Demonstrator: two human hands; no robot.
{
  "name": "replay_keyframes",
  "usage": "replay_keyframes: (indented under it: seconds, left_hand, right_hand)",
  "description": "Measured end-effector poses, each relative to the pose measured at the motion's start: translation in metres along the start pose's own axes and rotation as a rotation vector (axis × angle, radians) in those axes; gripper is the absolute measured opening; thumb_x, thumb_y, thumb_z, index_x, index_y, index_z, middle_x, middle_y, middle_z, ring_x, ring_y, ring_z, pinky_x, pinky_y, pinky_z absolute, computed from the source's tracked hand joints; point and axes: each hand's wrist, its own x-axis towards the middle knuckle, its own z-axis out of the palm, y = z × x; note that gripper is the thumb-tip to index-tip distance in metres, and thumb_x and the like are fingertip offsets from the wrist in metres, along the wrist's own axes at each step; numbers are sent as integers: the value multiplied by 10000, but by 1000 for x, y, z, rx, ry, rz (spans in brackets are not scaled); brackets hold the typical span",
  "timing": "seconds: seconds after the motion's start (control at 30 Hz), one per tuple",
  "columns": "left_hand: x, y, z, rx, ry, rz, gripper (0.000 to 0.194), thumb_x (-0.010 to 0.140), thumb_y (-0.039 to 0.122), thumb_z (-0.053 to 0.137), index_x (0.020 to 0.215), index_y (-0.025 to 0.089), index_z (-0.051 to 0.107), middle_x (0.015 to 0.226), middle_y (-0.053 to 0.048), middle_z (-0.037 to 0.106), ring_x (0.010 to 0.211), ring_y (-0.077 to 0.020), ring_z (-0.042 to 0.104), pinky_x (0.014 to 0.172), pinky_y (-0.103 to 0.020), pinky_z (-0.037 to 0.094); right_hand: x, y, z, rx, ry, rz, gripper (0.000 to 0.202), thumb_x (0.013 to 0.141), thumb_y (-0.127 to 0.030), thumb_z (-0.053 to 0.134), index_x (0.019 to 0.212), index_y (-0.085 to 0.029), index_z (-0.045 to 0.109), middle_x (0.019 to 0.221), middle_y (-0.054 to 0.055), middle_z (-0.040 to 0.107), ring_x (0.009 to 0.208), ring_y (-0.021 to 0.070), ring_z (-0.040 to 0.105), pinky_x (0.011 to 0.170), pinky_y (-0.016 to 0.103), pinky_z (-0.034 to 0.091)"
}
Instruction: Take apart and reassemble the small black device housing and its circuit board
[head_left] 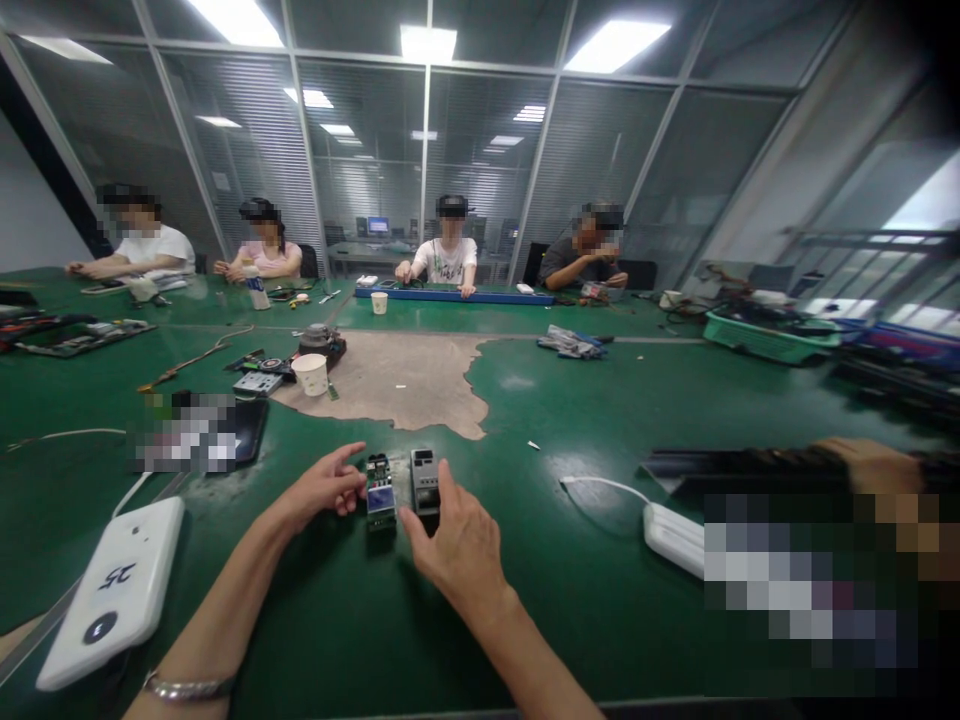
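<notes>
On the green table a small circuit board module [381,500] with a bluish-purple display panel stands beside a grey plastic housing [424,470]. My left hand [330,488] is at the module's left edge, its index finger stretched out and the other fingers loosely bent; the fingertips seem to touch the edge without gripping it. My right hand [463,540] has the housing between its thumb and index finger, with the thumb in front of its lower left side. The thumb also lies close to the module's right side. Part of the housing's right side is hidden by the index finger.
A white power bank [112,590] lies at left near a dark phone [244,430]. Behind are a paper cup [310,374], a bare patch [405,370] and gloves [571,342]. At right, another person's hand [874,470] rests by black strips; a white charger [671,535] lies near.
</notes>
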Motion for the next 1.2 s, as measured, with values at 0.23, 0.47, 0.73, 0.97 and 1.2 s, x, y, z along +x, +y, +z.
replay_keyframes:
  seconds: [0.23,0.47,0.73,0.97,1.2]
  left_hand:
    - [-1,3,3,9,6,-3,801,772,302,601,1441,146,190,722,-12,602,537,-108,538,477,-216,407]
    - [1,0,3,-8,6,8,801,760,283,610,1435,147,203,720,-8,601,541,-103,540,481,-207,407]
    - [0,-1,0,-56,-7,-20,781,770,289,591,1434,150,202,692,-3,603,541,-111,556,504,-227,434]
    - [0,-1,-1,-59,1,-26,738,759,285,599,1409,162,272,629,25,566,500,-102,543,485,-213,418]
    - [2,-5,-6,15,95,-25,757,765,234,565,1425,137,209,643,24,573,447,-84,522,431,-185,385]
  right_hand:
    - [-2,4,5,21,-17,-20,652,840,-396,488,1400,-134,282,1030,117,631,896,256,607,765,354,455]
    - [4,0,-3,122,58,13,595,857,-352,459,1374,-86,335,1074,152,631,933,255,618,808,343,462]
    - [7,-37,-13,243,36,-122,638,836,-388,491,1379,-95,326,1098,138,629,951,245,616,834,327,466]
    - [13,-55,-4,141,-46,-117,629,849,-405,473,1365,-78,326,1023,155,645,914,259,626,799,339,461]
    - [15,-59,7,23,-99,-136,637,846,-432,460,1351,-67,327,942,154,649,823,276,635,720,361,468]
